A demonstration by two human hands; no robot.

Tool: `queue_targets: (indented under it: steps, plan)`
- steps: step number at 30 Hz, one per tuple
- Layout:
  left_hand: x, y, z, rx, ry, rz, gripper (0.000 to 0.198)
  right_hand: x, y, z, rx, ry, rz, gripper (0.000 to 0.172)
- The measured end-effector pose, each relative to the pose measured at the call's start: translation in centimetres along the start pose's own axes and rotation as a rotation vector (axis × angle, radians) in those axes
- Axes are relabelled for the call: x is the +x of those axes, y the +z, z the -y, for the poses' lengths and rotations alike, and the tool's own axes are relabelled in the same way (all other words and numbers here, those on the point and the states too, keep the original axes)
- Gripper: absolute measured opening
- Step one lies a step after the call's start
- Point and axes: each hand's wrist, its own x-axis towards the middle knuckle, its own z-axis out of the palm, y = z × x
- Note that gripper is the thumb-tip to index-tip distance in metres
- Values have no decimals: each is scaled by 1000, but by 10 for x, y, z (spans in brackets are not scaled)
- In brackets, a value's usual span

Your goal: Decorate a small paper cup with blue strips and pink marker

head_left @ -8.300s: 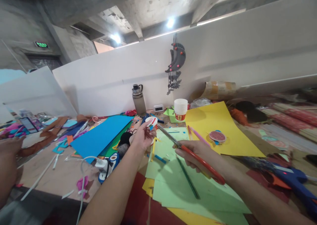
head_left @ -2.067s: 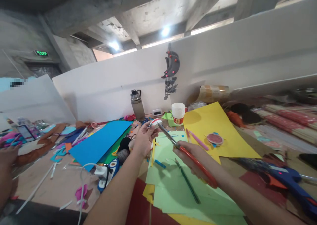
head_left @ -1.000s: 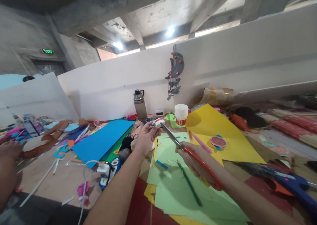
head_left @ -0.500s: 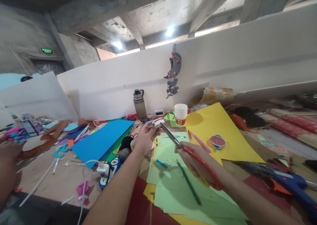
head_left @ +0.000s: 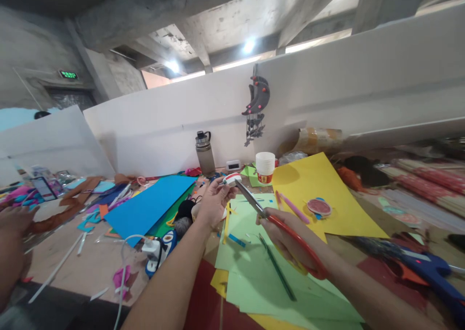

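Note:
My left hand pinches a small white piece with a red stripe, holding it up over the table. In my right hand is a pair of scissors with red handles, my fingers wrapped round them. The blades point up and left, and their tips meet the white piece's lower right edge. Whether the blades have cut into it I cannot tell. Below my hands lie light green paper sheets, with a dark green pen-like stick and a blue paper strip on top.
Stacked paper cups and a grey bottle stand at the back. Yellow paper carries a round pink piece. A blue glue gun lies right; a blue sheet and a power strip lie left. Another person's hand is far left.
The grey moon-shaped hanging ornament on the wall board has turned and swung slightly to the right. My hands, the scissors and the white piece look almost unmoved.

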Motion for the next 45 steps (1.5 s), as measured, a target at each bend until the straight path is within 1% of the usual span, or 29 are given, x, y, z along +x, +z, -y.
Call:
queue_targets:
  steps: [8, 13, 19, 24, 26, 28, 31, 32, 34, 37, 41, 43, 44, 45]
  plan:
    - [2, -5, -1, 4, 17, 60, 32, -2, -1, -1, -7, -17, 27, 29]
    - [3, -7, -2, 19, 7, 65, 33, -2, 3, 0, -29, 18, -26, 26]
    - [2, -7, -4, 31, 10, 97, 31, -1, 2, 0, 2, 36, -11, 27]
    - [1, -8, -6, 36, 15, 111, 29, 2, 1, -7, -46, -16, -29, 26]
    - [1, -8, -8, 40, 23, 117, 29, 3, 0, -8, -89, -18, -11, 26]
    - [1, -9, -8, 51, 35, 115, 29, 5, -3, -8, -142, -76, 14, 26]
    - [2, -10, -6, 77, 39, 84, 30, 7, -9, -8, -233, -229, 0, 26]
    - [3, -10, -4, 82, 35, 67, 30, 7, -10, -8, -248, -261, -12, 27]
    - [4, -10, -2, 84, 29, 39, 32, 6, -12, -9, -243, -278, -22, 29]
    - [5, -8, 0, 78, 48, 20, 34, 4, -11, -10, -158, -215, 14, 33]
    - [3, -3, -3, 62, 83, -19, 35, 1, -11, -10, 23, -90, 145, 42]
    - [3, -1, -5, 57, 95, -47, 35, 2, -13, -11, -15, -42, 162, 45]
    - [3, -1, -6, 61, 103, -66, 34, 4, -14, -13, -86, -26, 140, 45]
    - [3, -1, -6, 70, 111, -92, 34, 7, -14, -15, -187, -34, 90, 43]
